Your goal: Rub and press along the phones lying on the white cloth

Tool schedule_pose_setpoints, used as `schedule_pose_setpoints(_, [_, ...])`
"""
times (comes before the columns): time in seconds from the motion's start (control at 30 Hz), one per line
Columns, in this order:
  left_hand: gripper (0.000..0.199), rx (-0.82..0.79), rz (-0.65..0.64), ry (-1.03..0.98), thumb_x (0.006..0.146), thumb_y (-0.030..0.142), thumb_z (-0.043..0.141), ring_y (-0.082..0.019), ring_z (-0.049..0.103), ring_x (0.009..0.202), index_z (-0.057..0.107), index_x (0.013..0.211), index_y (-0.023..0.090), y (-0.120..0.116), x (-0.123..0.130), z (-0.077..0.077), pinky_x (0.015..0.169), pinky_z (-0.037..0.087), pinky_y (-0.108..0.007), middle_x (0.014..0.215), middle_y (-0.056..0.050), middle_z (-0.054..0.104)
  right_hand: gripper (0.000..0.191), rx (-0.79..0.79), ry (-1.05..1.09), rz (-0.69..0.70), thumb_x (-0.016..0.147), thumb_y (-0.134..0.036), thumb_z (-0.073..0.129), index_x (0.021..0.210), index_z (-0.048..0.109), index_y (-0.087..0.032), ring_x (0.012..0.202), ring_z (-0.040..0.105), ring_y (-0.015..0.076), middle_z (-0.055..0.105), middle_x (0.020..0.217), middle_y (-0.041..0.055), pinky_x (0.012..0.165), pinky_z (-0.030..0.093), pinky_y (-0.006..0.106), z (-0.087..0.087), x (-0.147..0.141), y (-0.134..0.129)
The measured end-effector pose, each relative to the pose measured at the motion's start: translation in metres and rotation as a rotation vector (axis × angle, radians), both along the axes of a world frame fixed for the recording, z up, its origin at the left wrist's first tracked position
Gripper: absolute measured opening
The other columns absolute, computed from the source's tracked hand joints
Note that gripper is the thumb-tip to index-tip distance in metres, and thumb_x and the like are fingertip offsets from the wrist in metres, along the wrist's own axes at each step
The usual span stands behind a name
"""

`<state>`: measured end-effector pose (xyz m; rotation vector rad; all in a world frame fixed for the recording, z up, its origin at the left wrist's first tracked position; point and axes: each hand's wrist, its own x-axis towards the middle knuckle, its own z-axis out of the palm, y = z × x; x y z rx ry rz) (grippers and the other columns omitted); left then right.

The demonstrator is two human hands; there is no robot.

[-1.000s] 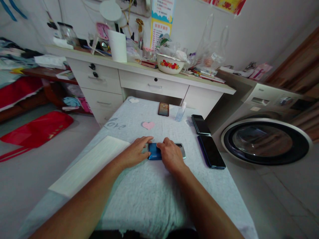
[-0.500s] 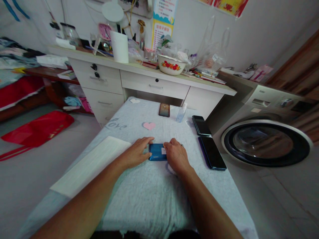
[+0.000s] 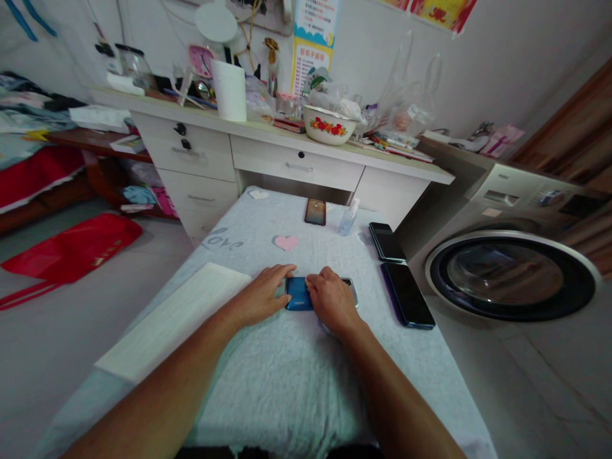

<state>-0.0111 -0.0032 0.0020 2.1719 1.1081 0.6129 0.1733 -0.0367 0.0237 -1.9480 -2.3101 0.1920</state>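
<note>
A blue phone [image 3: 297, 294] lies back up and crosswise on the cloth-covered table [image 3: 287, 370]. My left hand [image 3: 262, 294] rests at its left end, thumb and fingers apart around the edge. Over the middle of the phone is my right hand [image 3: 332, 298], its fingers bent and pressed together on the back; what they hold, if anything, is hidden. The phone's right end shows past that hand. A folded white cloth [image 3: 174, 319] lies to the left. Two dark phones [image 3: 407, 294] [image 3: 386, 241] are at the right, with a clear spray bottle [image 3: 348, 217] and a brown phone [image 3: 315, 211] farther back.
Behind the table stands a white desk [image 3: 296, 166] bearing a flowered bowl [image 3: 329, 125], a paper roll [image 3: 229, 90] and plastic bags. A washing machine [image 3: 511, 274] is at the right. On the floor at the left lies a red bag [image 3: 71, 252].
My right hand has moved left across the phone's back, covering its white label and uncovering its right end. My left hand has stayed in place.
</note>
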Motion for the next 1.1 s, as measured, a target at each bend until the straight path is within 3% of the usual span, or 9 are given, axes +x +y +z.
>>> schedule_pose_setpoints(0.33, [0.059,-0.006,0.016,0.011,0.075,0.021,0.055,-0.026,0.053,0.110,0.043,0.133,0.020,-0.001,0.000,-0.001,0.093,0.045,-0.042,0.122,-0.010,0.057,0.031,0.004,0.052,0.001,0.098,-0.026,0.036,0.111,0.064,-0.024,0.081,0.058,0.0138,0.056,0.102,0.0058,0.070,0.038,0.024,-0.006,0.008,0.002])
schedule_pose_setpoints(0.53, [0.059,0.006,0.003,0.013,0.075,0.020,0.054,-0.026,0.052,0.113,0.043,0.133,0.020,0.000,0.000,0.000,0.094,0.044,-0.042,0.124,-0.010,0.056,0.032,0.050,0.079,0.006,0.095,-0.019,0.039,0.118,0.060,-0.027,0.089,0.059,0.0138,0.059,0.103,0.0048,0.076,0.039,0.022,-0.001,0.009,0.000])
schedule_pose_setpoints(0.8, [0.059,0.001,-0.001,0.014,0.075,0.020,0.055,-0.027,0.052,0.114,0.043,0.133,0.020,0.000,-0.001,0.000,0.096,0.044,-0.044,0.124,-0.011,0.056,0.031,0.049,-0.031,-0.016,0.097,-0.023,0.037,0.118,0.058,-0.032,0.089,0.058,0.0163,0.058,0.102,0.0039,0.070,0.038,0.025,0.002,0.002,0.001])
schedule_pose_setpoints(1.1, [0.059,0.030,-0.004,-0.012,0.075,0.019,0.054,-0.026,0.051,0.115,0.043,0.132,0.021,0.002,0.000,-0.006,0.098,0.042,-0.045,0.124,-0.010,0.056,0.029,0.069,-0.063,0.006,0.100,-0.034,0.034,0.110,0.060,-0.026,0.089,0.056,0.0173,0.056,0.097,0.0044,0.068,0.037,0.026,-0.004,-0.006,0.004])
